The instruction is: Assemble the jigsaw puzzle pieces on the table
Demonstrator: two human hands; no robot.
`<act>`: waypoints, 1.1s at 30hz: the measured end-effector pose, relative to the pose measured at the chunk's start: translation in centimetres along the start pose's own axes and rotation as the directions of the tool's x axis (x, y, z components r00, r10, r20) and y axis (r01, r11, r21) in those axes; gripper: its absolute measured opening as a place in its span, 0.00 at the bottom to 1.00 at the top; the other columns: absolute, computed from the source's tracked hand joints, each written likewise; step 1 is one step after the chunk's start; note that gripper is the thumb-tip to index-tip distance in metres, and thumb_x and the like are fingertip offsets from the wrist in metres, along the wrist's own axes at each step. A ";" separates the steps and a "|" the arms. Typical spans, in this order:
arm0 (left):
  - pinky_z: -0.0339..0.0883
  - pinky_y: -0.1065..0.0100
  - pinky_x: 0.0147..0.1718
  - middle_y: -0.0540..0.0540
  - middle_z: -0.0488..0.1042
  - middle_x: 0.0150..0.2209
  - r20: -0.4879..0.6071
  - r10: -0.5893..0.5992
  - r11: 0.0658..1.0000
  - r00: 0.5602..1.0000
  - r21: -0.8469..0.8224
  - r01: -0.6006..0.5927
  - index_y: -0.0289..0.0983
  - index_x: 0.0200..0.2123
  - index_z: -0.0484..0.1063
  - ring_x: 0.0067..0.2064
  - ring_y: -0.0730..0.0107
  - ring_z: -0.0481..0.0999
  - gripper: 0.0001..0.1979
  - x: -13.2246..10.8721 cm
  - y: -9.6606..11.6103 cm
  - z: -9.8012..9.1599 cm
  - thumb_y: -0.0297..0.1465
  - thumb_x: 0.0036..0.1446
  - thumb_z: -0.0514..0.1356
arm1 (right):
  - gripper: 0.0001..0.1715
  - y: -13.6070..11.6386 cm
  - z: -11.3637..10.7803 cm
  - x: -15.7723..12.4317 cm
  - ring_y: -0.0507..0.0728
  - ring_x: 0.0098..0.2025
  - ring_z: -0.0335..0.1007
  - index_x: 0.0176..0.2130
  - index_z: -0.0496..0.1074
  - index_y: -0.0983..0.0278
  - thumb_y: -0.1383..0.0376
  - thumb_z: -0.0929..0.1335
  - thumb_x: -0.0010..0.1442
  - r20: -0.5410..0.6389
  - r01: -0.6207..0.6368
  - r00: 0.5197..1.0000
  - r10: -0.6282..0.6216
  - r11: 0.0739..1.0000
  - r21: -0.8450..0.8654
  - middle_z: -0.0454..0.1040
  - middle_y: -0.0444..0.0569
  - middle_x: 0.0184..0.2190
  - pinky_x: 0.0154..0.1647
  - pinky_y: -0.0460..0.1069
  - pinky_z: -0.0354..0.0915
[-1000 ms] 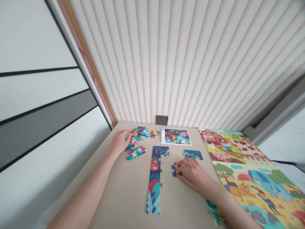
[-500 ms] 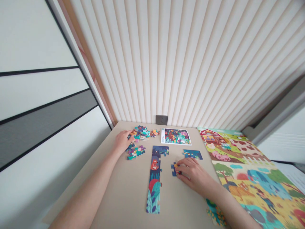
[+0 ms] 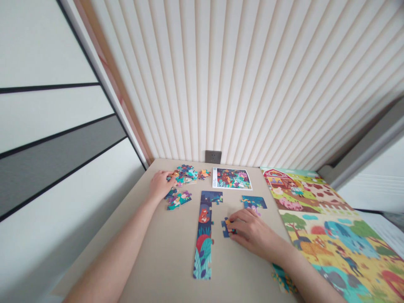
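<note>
Puzzle assembly, fitting step: the right hand pinches a blue piece on the table just right of the assembled strip, while the left hand rests, fingers curled, on the far-left loose pile; next likely calls for aligning tabs.

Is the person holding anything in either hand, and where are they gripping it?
The right hand pinches a small blue puzzle piece by its right edge, flat on the table. The left hand rests on the loose pieces, gripping nothing visible.
</note>
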State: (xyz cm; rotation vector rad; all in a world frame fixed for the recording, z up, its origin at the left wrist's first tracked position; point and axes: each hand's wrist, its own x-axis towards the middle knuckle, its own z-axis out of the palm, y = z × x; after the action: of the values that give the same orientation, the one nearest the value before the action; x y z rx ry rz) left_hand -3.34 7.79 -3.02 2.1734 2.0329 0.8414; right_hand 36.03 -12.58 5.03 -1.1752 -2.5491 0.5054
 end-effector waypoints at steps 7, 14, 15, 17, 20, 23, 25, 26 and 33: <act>0.69 0.60 0.50 0.41 0.80 0.43 0.033 -0.026 0.996 0.999 -0.080 0.028 0.39 0.41 0.80 0.48 0.54 0.78 0.16 0.3 -0.8 -0.2 0.44 0.58 0.60 | 0.12 -0.3 -0.3 0.1 0.59 0.54 0.72 0.51 0.77 0.55 0.61 0.67 0.70 -0.004 0.015 1.000 -0.015 1.000 -0.009 0.77 0.50 0.50 0.60 0.56 0.62; 0.69 0.57 0.52 0.39 0.80 0.43 0.003 -0.070 0.996 0.998 -0.052 0.070 0.39 0.39 0.80 0.49 0.52 0.77 0.17 0.1 -0.4 -0.1 0.44 0.59 0.59 | 0.16 2.4 -0.6 -0.7 0.63 0.58 0.71 0.54 0.77 0.55 0.58 0.65 0.71 -0.184 -0.125 0.979 0.091 0.975 -0.185 0.74 0.54 0.56 0.60 0.60 0.65; 0.68 0.56 0.52 0.39 0.79 0.42 -0.005 -0.076 0.996 0.997 -0.039 0.076 0.39 0.38 0.80 0.49 0.51 0.77 0.17 0.1 -0.2 -0.1 0.45 0.60 0.58 | 0.17 3.1 -0.6 -0.9 0.64 0.58 0.70 0.55 0.76 0.56 0.58 0.65 0.71 -0.208 -0.172 0.970 0.126 0.960 -0.221 0.74 0.55 0.57 0.60 0.62 0.65; 0.68 0.54 0.52 0.38 0.79 0.41 -0.017 -0.085 0.996 0.996 -0.013 0.085 0.39 0.36 0.80 0.49 0.48 0.76 0.19 0.0 -0.1 -0.1 0.47 0.60 0.58 | 0.19 4.6 -0.6 -1.3 0.67 0.60 0.69 0.57 0.75 0.55 0.57 0.65 0.70 -0.215 -0.248 0.958 0.192 0.929 -0.274 0.74 0.56 0.58 0.59 0.65 0.66; 0.67 0.51 0.53 0.36 0.79 0.41 -0.023 -0.100 0.995 0.995 0.014 0.100 0.39 0.35 0.81 0.50 0.44 0.75 0.21 -0.2 -0.2 -0.4 0.51 0.57 0.60 | 0.21 6.2 -0.5 -1.8 0.67 0.60 0.70 0.59 0.74 0.54 0.55 0.65 0.70 -0.176 -0.292 0.952 0.250 0.911 -0.290 0.73 0.55 0.59 0.59 0.65 0.67; 0.67 0.51 0.53 0.35 0.79 0.40 -0.020 -0.115 0.993 0.993 0.019 0.116 0.39 0.34 0.81 0.51 0.42 0.75 0.24 -0.2 -0.6 -0.6 0.54 0.53 0.62 | 0.21 7.0 -0.6 -2.1 0.65 0.60 0.70 0.60 0.74 0.53 0.56 0.64 0.71 -0.157 -0.295 0.953 0.260 0.913 -0.282 0.73 0.54 0.60 0.60 0.63 0.67; 0.67 0.51 0.53 0.35 0.79 0.39 -0.014 -0.122 0.992 0.992 0.012 0.122 0.40 0.33 0.82 0.51 0.42 0.75 0.25 -0.1 -0.9 -0.7 0.57 0.51 0.63 | 0.21 7.3 -0.7 -2.3 0.65 0.60 0.71 0.59 0.75 0.53 0.56 0.64 0.71 -0.161 -0.299 0.951 0.262 0.910 -0.286 0.74 0.54 0.60 0.59 0.63 0.68; 0.67 0.51 0.53 0.35 0.80 0.38 -0.010 -0.125 0.992 0.992 0.007 0.125 0.40 0.31 0.82 0.51 0.42 0.75 0.26 -0.1 -1.0 -0.8 0.57 0.50 0.63 | 0.21 7.4 -0.8 -2.3 0.66 0.60 0.71 0.59 0.75 0.53 0.55 0.64 0.71 -0.163 -0.303 0.950 0.265 0.909 -0.288 0.74 0.54 0.60 0.59 0.63 0.68; 0.69 0.54 0.46 0.38 0.80 0.31 0.023 -0.157 0.982 0.987 -0.101 0.159 0.41 0.23 0.81 0.46 0.43 0.77 0.23 0.4 -1.1 -1.2 0.56 0.45 0.65 | 0.28 7.8 -1.3 -2.6 0.69 0.62 0.69 0.61 0.73 0.52 0.46 0.67 0.66 -0.128 -0.329 0.944 0.304 0.902 -0.280 0.72 0.54 0.62 0.62 0.68 0.64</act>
State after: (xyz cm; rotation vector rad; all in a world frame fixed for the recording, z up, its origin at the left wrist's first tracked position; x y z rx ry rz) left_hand -4.89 7.90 -2.30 1.9300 2.0728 0.8857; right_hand 43.39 -9.65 2.58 -1.6975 -2.4307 0.1326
